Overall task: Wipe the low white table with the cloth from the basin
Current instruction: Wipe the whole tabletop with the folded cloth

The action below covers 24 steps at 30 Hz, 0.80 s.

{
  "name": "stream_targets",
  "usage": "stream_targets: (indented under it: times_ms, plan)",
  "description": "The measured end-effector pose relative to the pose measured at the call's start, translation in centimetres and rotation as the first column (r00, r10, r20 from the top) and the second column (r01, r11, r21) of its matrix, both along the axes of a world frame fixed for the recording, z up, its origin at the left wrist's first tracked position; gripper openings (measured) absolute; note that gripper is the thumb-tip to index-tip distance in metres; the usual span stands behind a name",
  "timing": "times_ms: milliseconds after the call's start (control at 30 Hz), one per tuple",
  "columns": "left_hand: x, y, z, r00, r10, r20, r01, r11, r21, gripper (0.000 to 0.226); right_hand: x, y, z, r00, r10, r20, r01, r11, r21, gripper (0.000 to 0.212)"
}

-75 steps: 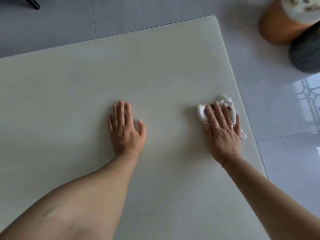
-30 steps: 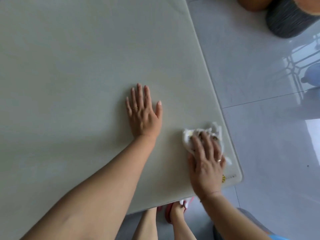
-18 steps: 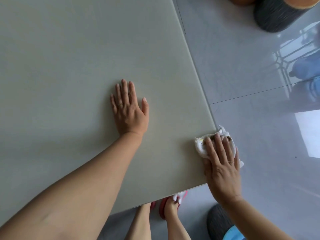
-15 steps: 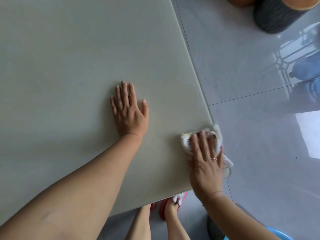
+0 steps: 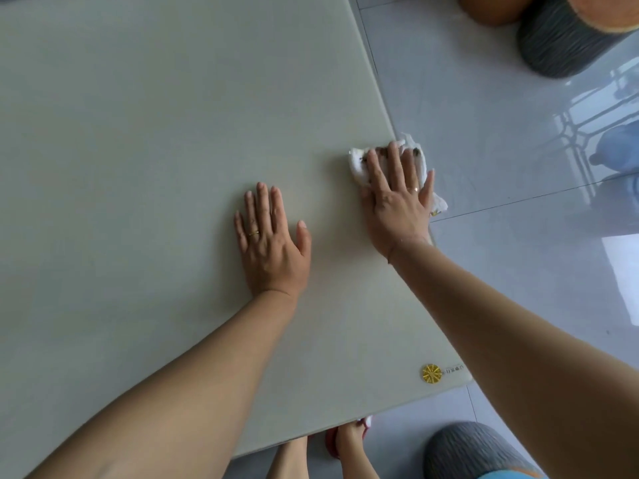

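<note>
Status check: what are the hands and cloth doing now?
Left hand flat on table. Right hand presses cloth at table's right edge. Dark stool on floor, apart from table.

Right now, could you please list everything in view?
table: one, off-white, fills left and centre
cloth: one, white, table's right edge
emblem: one, gold, table's near right corner
far stool: one, dark grey, orange top, top right
near stool: one, grey, bottom right
orange-brown object: one, top edge, cut off
floor: grey glossy tiles, right side
sandal: one, red, below table's near edge
feet: two, below near edge
left hand: one, flat on table
right hand: one, flat on cloth
</note>
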<state>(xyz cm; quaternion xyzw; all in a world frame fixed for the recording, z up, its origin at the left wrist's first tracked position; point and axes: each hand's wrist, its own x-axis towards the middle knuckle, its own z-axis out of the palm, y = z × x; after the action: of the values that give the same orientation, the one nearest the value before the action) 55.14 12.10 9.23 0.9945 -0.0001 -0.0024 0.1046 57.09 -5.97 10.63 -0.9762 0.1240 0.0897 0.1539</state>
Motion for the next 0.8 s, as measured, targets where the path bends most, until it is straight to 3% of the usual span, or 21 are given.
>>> stream_targets:
  times_ms: [200, 267, 367, 500, 700, 800]
  plan:
    - [0.1, 0.0, 0.1, 1.000, -0.007, -0.012, 0.007, 1.000, 0.000, 0.063, -6.0, -1.2, 0.5, 0.888, 0.460, 0.019, -0.458, 0.886, -0.065, 0.051]
    - [0.1, 0.0, 0.2, 1.000, -0.007, -0.014, 0.007, 1.000, 0.006, 0.063, -4.4, -1.8, 0.5, 0.906, 0.424, -0.011, -0.424, 0.902, -0.078, 0.052]
    - [0.1, 0.0, 0.2, 1.000, -0.004, -0.030, 0.004, 1.000, 0.007, 0.063, 0.6, -1.8, 0.1, 0.973, 0.232, 0.022, -0.231, 0.972, -0.036, 0.052]
    - [0.2, 0.0, 0.2, 0.998, -0.009, -0.065, 0.010, 1.000, 0.011, 0.063, 6.1, -1.0, -0.2, 0.998, 0.055, 0.010, -0.055, 0.998, -0.027, 0.053]
    - [0.2, 0.0, 0.5, 0.997, -0.017, -0.071, 0.016, 1.000, -0.012, 0.063, 0.3, 2.0, 0.5, 0.984, 0.179, 0.010, -0.179, 0.983, -0.032, 0.055]
    - [0.2, 0.1, 0.6, 0.996, -0.021, -0.086, 0.019, 1.000, -0.018, 0.062, 1.8, 1.2, 0.5, 0.975, 0.221, -0.019, -0.221, 0.974, -0.039, 0.054]
